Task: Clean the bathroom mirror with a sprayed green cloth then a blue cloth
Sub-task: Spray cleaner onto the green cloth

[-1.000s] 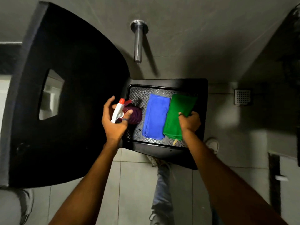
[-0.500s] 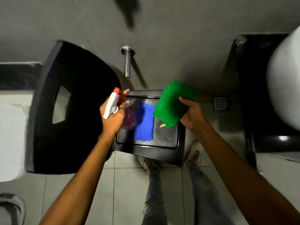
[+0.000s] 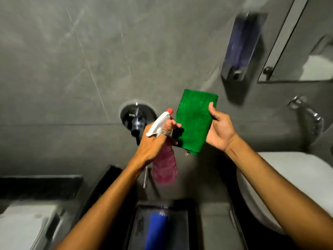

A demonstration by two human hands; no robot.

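Wall: grey stone-look tiling (image 3: 72, 69) fills most of the view and serves as the landmark for everything below.
Mirror: its framed corner (image 3: 297, 51) hangs on the wall at the upper right, blurred.
Basin: a white rounded basin (image 3: 281, 174) sits low against the wall at the right, with a chrome tap (image 3: 306, 110) above it.
Dispenser: a dark, blurred box (image 3: 239, 51) is fixed to the wall just left of the mirror.
Tray: a black tray (image 3: 189, 222) lies below the wall at the bottom centre; the blue cloth (image 3: 155, 230) rests folded inside it.
Wall fitting: a round chrome plate with a spout (image 3: 137, 116) sticks out of the wall at centre, partly behind the left hand.
Green cloth: folded (image 3: 194, 121), held up in front of the wall, right of the fitting.
Right hand: (image 3: 220, 130) pinches the green cloth's right edge, thumb on the front face and fingers behind.
Spray bottle: pink body, white head, red nozzle (image 3: 164, 159), tilted with the nozzle pointing up toward the green cloth and just beside it.
Left hand: (image 3: 153, 145) is wrapped around the bottle's neck, with fingers curled at the trigger.
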